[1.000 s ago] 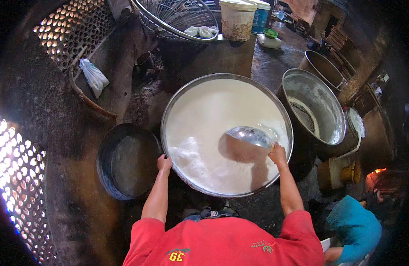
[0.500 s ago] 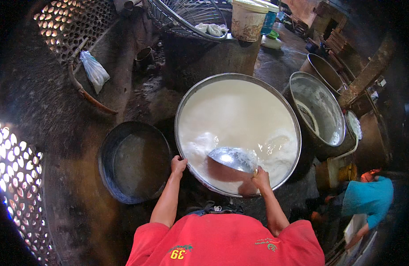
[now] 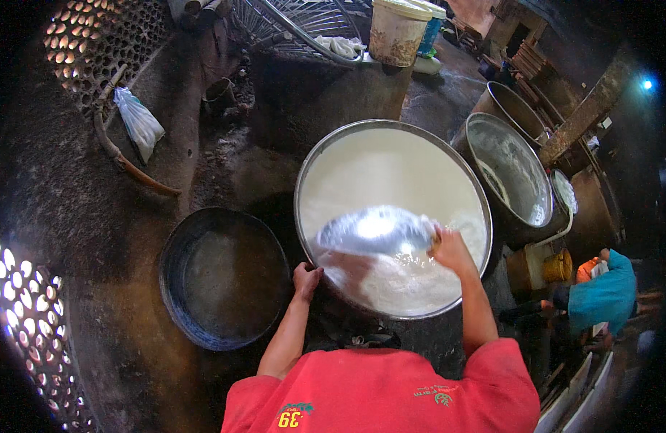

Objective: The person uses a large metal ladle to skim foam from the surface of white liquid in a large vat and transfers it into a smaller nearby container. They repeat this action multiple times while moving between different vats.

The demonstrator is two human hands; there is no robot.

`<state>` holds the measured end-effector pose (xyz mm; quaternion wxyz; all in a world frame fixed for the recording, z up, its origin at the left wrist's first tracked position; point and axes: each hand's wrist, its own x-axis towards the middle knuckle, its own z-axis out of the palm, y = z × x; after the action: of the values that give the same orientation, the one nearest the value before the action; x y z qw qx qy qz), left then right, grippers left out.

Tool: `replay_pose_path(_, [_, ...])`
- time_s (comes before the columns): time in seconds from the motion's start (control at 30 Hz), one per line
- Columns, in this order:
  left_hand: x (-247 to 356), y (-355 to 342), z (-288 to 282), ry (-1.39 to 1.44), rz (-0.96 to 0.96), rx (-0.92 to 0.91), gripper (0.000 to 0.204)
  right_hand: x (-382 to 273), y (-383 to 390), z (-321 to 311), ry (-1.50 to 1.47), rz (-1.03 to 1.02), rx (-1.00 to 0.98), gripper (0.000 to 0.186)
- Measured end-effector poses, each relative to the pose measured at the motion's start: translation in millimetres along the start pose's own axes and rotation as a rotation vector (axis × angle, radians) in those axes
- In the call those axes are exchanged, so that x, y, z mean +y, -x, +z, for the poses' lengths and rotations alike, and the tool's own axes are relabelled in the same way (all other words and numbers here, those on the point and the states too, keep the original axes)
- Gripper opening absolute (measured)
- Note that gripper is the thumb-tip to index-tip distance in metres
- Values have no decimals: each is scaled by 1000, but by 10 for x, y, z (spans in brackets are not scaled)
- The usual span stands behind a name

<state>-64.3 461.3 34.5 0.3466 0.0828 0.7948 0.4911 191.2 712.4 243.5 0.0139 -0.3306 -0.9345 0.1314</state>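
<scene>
Scooping white liquid from the big metal vat

The left hand (image 3: 306, 278) grips the near rim of the vat (image 3: 325, 155); the right hand (image 3: 450, 249) clasps the edge of a shiny metal bowl (image 3: 372, 232) held tilted just above the white liquid (image 3: 390, 173). Left of the vat sits a dark empty basin (image 3: 224, 278); right of it stand steel pots (image 3: 510, 169), beyond it a pale bucket (image 3: 396, 30). A hasty tilt could slop liquid over the near rim onto the person

Room around the wide metal basin (image 3: 390, 144)

Open above its far half; near half blocked by metal bowl (image 3: 375, 231); hemmed left by dark pan (image 3: 224, 278), right by steel pot (image 3: 510, 169).
</scene>
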Motion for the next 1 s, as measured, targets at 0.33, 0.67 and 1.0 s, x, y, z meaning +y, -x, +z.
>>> replay_pose_path(0.33, [19, 32, 99, -65, -71, 134, 32, -67, -1043, 450, 102, 123, -62, 36])
replay_pose_path(0.67, [-336, -206, 164, -34, -16, 208, 28, 529, -139, 687, 138, 224, -240, 24])
replay_pose_path(1.0, [-157, -153, 171, -148, -72, 199, 31, 1568, 1114, 411, 125, 210, -177, 42])
